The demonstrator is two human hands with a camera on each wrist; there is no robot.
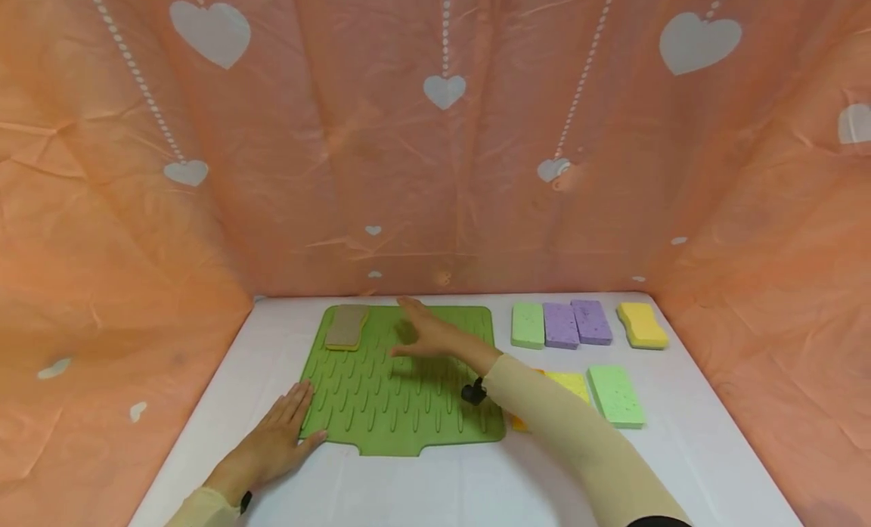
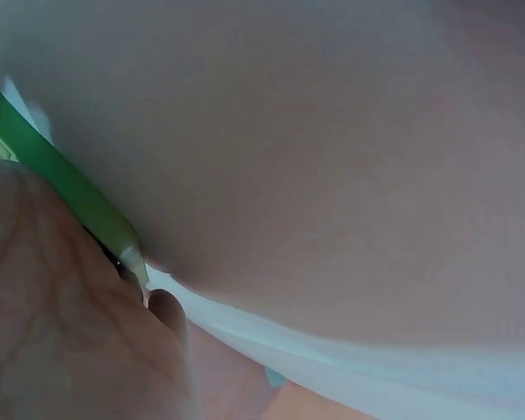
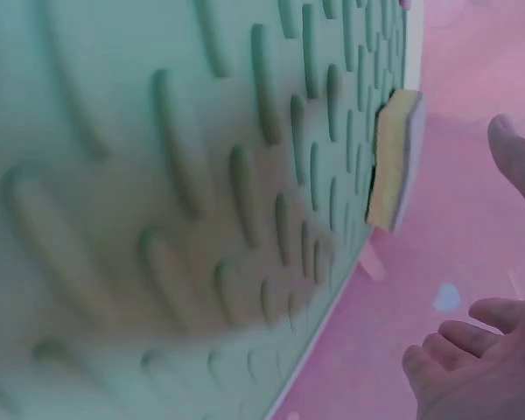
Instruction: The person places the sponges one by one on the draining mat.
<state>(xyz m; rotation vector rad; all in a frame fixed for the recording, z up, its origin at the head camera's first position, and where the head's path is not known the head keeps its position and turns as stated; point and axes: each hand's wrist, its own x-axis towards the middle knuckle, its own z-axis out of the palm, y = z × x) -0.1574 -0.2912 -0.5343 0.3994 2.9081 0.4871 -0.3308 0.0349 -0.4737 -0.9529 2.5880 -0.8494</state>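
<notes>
A green ridged mat (image 1: 381, 406) lies on the white table. Near its far left corner rests a sponge (image 1: 346, 327) with a grey-brown top and yellow underside; the right wrist view shows the same sponge (image 3: 389, 166) edge-on. My left hand (image 1: 268, 444) lies flat with straight fingers at the mat's left edge, fingertips touching it. In the left wrist view the left hand (image 2: 61, 306) is beside the mat's green rim (image 2: 61, 175). Above the mat's middle hovers my right hand (image 1: 432, 334), thumb and fingers spread apart, holding nothing. It casts a shadow on the mat.
Right of the mat stand a green sponge (image 1: 528, 325), two purple sponges (image 1: 561, 326) and a yellow sponge (image 1: 643, 326). Nearer are a light green sponge (image 1: 616, 396) and yellow and orange ones (image 1: 570, 383) partly hidden by my right sleeve. Orange curtains (image 1: 442, 194) surround the table.
</notes>
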